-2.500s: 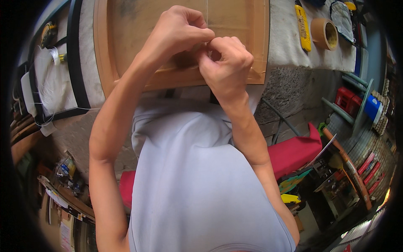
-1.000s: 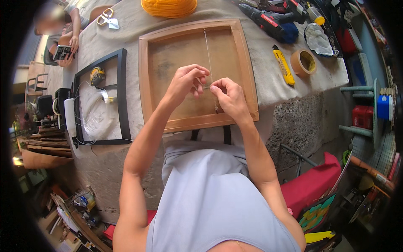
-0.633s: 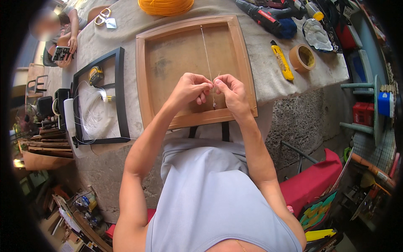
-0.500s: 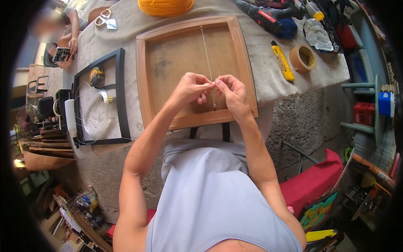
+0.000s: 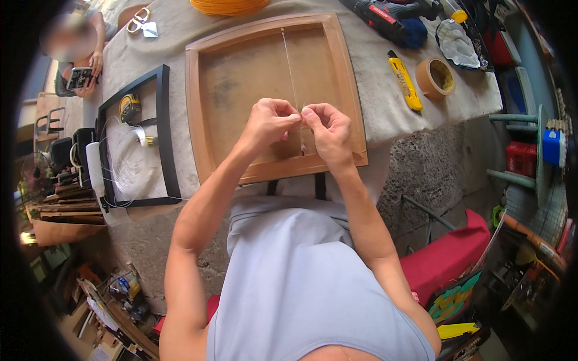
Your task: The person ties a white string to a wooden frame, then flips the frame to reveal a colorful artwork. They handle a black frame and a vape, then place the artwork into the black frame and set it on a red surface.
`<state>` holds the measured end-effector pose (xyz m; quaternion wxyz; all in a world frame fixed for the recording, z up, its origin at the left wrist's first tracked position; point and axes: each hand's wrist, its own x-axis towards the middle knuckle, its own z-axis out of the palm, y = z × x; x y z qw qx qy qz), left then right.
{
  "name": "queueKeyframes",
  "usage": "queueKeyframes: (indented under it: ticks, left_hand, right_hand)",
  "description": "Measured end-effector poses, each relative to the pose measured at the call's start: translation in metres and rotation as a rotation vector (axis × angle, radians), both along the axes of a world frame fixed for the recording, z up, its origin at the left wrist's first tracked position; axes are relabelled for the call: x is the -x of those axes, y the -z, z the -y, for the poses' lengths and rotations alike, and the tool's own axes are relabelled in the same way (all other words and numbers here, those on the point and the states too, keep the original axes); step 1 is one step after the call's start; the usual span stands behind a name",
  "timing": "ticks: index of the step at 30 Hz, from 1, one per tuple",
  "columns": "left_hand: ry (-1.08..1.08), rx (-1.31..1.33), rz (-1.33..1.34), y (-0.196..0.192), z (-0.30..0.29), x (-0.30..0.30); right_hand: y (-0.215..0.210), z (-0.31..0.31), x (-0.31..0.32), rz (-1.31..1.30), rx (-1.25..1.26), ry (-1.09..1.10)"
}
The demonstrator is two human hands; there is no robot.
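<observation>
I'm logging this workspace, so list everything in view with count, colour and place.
Wooden frame: 1, brown, table centre
String: 1, whitish, across wooden frame
Smaller frame: 1, black, table left
Tape measure: 1, yellow-black, at smaller frame
Line coil: 1, clear-white, at smaller frame
Scissors: 1, pale-gold, far left
Cord coil: 1, orange, far edge
Drill: 1, black-red, far right
Knife: 1, yellow, table right
Tape roll: 1, tan, beside knife
Rim clutter: uncountable, mixed, floor
Co-worker: 1, upper left
Left hand: 1, bare, pinching at string
Right hand: 1, bare, likewise
</observation>
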<state>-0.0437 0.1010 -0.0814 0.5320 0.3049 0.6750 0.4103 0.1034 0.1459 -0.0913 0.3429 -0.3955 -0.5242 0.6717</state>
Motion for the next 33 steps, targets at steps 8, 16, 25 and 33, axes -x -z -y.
queueKeyframes:
  ticks: [8, 16, 25, 33]
  left_hand:
    - [-0.101, -0.012, -0.060, 0.000, 0.000, -0.005]
    - [-0.161, -0.015, -0.070, -0.002, -0.001, -0.007]
    - [-0.170, -0.011, -0.100, 0.001, -0.002, -0.006]
    - [-0.137, -0.015, -0.113, 0.004, -0.003, -0.004]
  right_hand:
    - [-0.012, 0.009, -0.003, 0.220, -0.093, 0.047]
    - [-0.005, 0.013, 0.001, 0.407, -0.450, 0.017]
    - [-0.004, 0.015, 0.004, 0.454, -0.592, 0.008]
    - [-0.003, 0.016, 0.007, 0.532, -0.596, -0.040]
